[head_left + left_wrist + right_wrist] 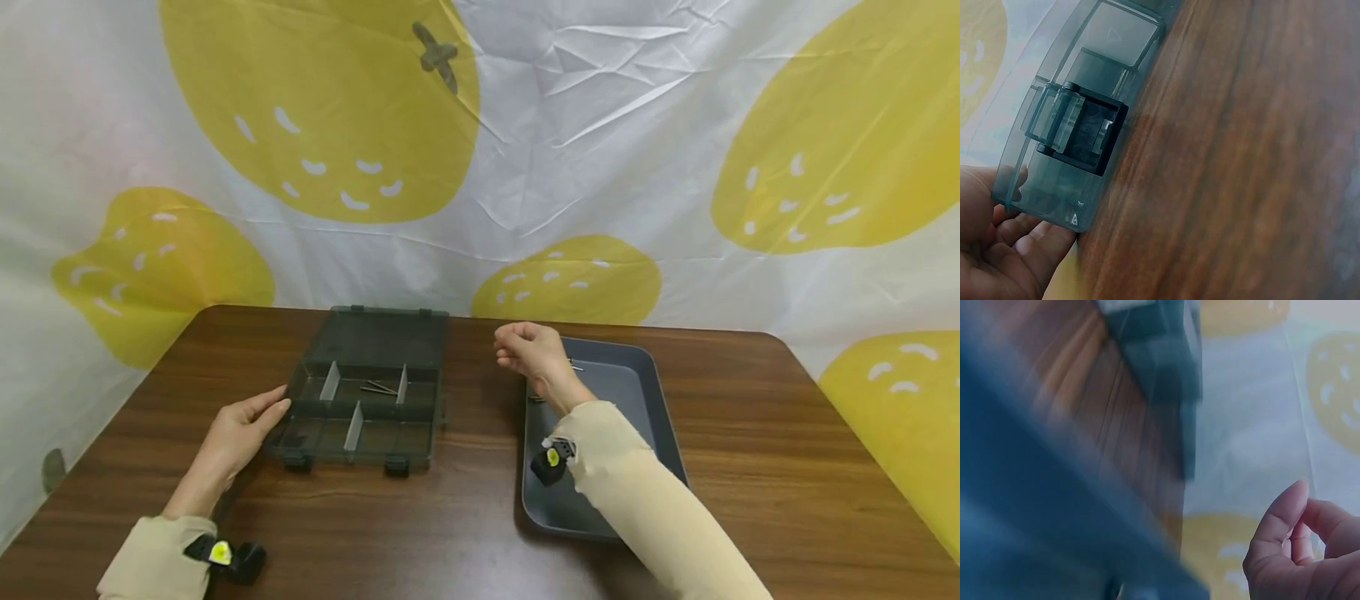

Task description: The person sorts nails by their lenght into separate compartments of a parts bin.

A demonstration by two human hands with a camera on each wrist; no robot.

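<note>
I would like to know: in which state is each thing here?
Box: open
Lid: swung back
Front latches: unfastened
Dividers: upright
Tray: flat on the table, partly hidden by the right sleeve
Thin metal pieces: lying in box and tray
Left grip: holding the box's edge
Right grip: raised, fingers curled, nothing visibly held

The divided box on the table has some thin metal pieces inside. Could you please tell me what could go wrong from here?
1. The left hand holds the box by its side; a strong pull might shift the loose thin metal pieces.
2. The right hand is raised near the tray, apart from the box, fingers curled; any small thing pinched there, which I cannot make out, could drop onto the table.
</note>
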